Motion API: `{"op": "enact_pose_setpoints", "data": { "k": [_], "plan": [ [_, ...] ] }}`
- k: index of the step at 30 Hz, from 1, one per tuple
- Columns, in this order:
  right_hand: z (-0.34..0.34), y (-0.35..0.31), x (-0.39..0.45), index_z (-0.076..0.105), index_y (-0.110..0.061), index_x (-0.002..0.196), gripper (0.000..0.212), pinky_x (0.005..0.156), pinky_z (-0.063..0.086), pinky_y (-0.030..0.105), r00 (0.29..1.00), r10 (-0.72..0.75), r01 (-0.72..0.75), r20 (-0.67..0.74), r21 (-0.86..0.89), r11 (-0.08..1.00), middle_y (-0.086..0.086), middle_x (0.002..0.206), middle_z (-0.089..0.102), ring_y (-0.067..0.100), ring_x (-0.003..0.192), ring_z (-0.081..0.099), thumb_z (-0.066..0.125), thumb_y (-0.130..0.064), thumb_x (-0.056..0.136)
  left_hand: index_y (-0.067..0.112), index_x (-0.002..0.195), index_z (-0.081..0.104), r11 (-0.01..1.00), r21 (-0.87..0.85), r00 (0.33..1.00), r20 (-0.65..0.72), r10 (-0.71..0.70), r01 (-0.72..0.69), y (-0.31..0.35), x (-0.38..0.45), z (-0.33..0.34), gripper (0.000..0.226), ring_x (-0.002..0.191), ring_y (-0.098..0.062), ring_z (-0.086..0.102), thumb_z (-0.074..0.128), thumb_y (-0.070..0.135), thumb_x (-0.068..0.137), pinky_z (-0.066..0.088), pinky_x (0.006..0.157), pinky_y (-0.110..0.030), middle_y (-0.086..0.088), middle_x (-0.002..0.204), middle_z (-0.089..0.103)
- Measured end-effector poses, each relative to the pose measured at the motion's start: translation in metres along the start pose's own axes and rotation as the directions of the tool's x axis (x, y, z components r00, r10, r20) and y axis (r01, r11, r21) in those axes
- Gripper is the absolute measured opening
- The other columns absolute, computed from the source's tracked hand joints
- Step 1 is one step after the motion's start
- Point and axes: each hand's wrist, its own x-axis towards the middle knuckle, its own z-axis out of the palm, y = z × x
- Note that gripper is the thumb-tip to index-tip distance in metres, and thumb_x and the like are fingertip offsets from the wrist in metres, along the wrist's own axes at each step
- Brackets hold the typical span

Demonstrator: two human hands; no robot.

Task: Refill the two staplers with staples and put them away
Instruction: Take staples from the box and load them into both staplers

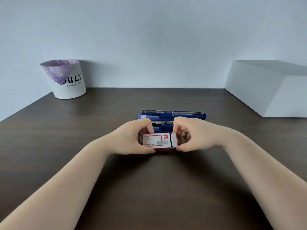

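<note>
While both hands grip it, the rectangular cardboard staple box gapes.

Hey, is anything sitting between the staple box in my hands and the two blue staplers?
Nothing visible. The staple box sits just in front of the near stapler, far stapler right behind it.

- The middle of the dark table is taken up by two blue staplers lying side by side, with both hands and a staple box just before them.
- The back left corner is blocked by a white bin.
- The back right is blocked by a white box.
- Bare tabletop is left open along both sides and in front.
</note>
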Motion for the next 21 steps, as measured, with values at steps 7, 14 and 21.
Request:
{"op": "enact_pose_setpoints", "data": {
  "k": [7,14,21],
  "plan": [
    [-0.008,0.006,-0.007,0.047,-0.026,0.081,0.033,0.056,0.044,0.016,0.997,0.048,-0.045,0.063,-0.046,0.998,-0.013,0.073,0.060,0.001,0.060,0.054,0.077,-0.017,0.071,0.019,0.087,0.055,0.998,-0.049,0.998,0.052,-0.044,0.046,-0.005,-0.003,-0.003,0.036,0.074,-0.001,0.060,0.083,0.022,0.065,0.047,0.060,-0.009,0.012,0.088,0.066],
    [-0.014,0.013,-0.011,0.047,-0.022,0.084,0.033,0.056,0.048,0.021,0.989,0.107,-0.098,0.106,-0.089,0.991,-0.010,0.072,0.061,-0.001,0.056,0.055,0.077,-0.018,0.070,0.019,0.088,0.055,0.997,-0.056,0.996,0.071,-0.052,0.056,-0.006,-0.004,-0.006,0.036,0.074,0.003,0.061,0.083,0.021,0.066,0.047,0.060,-0.010,0.013,0.088,0.066],
    [-0.019,0.014,-0.014,0.049,-0.024,0.087,0.035,0.058,0.048,0.020,0.982,0.133,-0.118,0.138,-0.110,0.987,-0.010,0.080,0.063,0.002,0.061,0.056,0.079,-0.024,0.069,0.017,0.086,0.059,0.995,-0.076,0.994,0.088,-0.063,0.070,-0.007,-0.005,-0.009,0.033,0.071,0.001,0.062,0.084,0.019,0.065,0.054,0.064,-0.018,0.010,0.087,0.068]
  ]
}}
